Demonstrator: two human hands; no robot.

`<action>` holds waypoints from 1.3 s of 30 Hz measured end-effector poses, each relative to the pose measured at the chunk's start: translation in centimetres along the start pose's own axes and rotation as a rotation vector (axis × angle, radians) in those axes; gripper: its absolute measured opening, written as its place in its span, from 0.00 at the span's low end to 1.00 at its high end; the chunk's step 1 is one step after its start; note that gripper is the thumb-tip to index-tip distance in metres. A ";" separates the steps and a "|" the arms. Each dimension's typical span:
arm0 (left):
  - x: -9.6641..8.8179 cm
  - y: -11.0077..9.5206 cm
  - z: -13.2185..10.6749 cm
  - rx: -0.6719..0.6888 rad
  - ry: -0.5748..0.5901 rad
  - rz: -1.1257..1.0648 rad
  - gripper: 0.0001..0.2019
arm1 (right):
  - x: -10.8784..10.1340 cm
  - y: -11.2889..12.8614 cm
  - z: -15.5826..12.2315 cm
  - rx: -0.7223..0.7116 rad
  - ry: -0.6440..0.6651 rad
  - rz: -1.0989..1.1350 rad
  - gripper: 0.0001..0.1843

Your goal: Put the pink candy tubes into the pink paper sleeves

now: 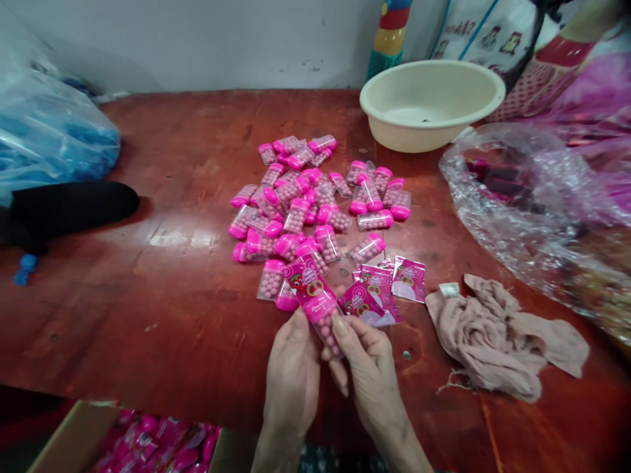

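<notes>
Between my hands is a small transparent candy container [327,328] full of pink balls, tilted, with a printed pink wrapper sleeve [309,279] over its upper end. My right hand [369,358] is closed on its lower part, thumb on the front. My left hand [294,368] is closed along its left side, thumb beside the sleeve; its other fingers are partly hidden. Just beyond lie many similar pink-capped candy containers [296,213] in a loose heap. To the right of my right hand, several flat printed wrapper sleeves [377,292] overlap on the table.
A crumpled beige cloth [497,335] lies right on the red-brown table [187,328]. Behind are a cream basin [428,135] and transparent plastic bags [513,203]. At left are a blue-filled bag [54,131] and a black object [73,207]. Below the front edge, a cardboard box [73,437] holds wrapped pink items.
</notes>
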State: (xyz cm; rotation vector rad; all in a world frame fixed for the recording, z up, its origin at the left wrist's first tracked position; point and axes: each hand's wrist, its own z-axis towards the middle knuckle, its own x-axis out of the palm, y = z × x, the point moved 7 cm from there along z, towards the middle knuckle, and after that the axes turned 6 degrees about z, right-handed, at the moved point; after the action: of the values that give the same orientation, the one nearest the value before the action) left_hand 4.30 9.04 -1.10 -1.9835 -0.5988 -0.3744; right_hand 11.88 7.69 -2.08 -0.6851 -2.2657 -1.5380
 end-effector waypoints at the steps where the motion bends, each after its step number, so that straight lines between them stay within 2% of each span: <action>1: -0.2 -0.2 0.1 0.005 -0.012 0.000 0.12 | 0.1 -0.2 0.0 0.014 0.004 0.024 0.17; 5: -0.7 0.0 0.2 0.019 -0.064 0.061 0.12 | 0.0 -0.4 -0.4 -0.020 -0.025 -0.072 0.18; 10: 0.0 1.6 -0.8 -0.055 -0.113 0.096 0.13 | -0.9 1.0 -1.4 -0.244 -0.219 -0.394 0.14; 12: 0.1 2.0 -1.0 -0.062 -0.124 0.110 0.14 | -1.1 1.3 -1.5 -0.288 -0.251 -0.446 0.13; 18: -0.2 1.5 -0.4 -0.091 -0.028 0.090 0.12 | -0.8 1.0 -0.8 -0.281 -0.170 -0.430 0.13; 22: -0.6 0.3 0.2 -0.070 -0.015 0.023 0.13 | 0.3 1.2 -1.0 -0.363 -0.125 -0.586 0.11; 26: -0.4 0.2 0.0 -0.040 -0.011 0.058 0.13 | 0.8 1.7 -1.8 -0.443 -0.130 -0.670 0.11; 29: 0.1 0.6 -0.5 -0.030 0.038 0.083 0.15 | 0.9 2.0 -2.2 -0.431 -0.077 -0.681 0.12; 32: 0.3 0.9 -0.6 -0.060 0.064 0.071 0.15 | 0.8 1.7 -1.8 -0.325 -0.040 -0.662 0.13; 35: -0.2 0.5 -0.3 -0.059 0.016 0.017 0.13 | 1.0 1.1 -1.2 -0.225 -0.023 -0.623 0.14; 39: -0.6 0.0 -0.2 -0.009 -0.025 0.003 0.14 | 1.7 0.9 -1.2 -0.242 0.002 -0.721 0.15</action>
State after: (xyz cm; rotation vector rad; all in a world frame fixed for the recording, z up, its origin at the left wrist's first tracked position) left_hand 3.80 8.73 -1.30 -2.0004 -0.6110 -0.3513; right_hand 10.89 7.17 -0.06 0.1252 -2.4882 -2.1347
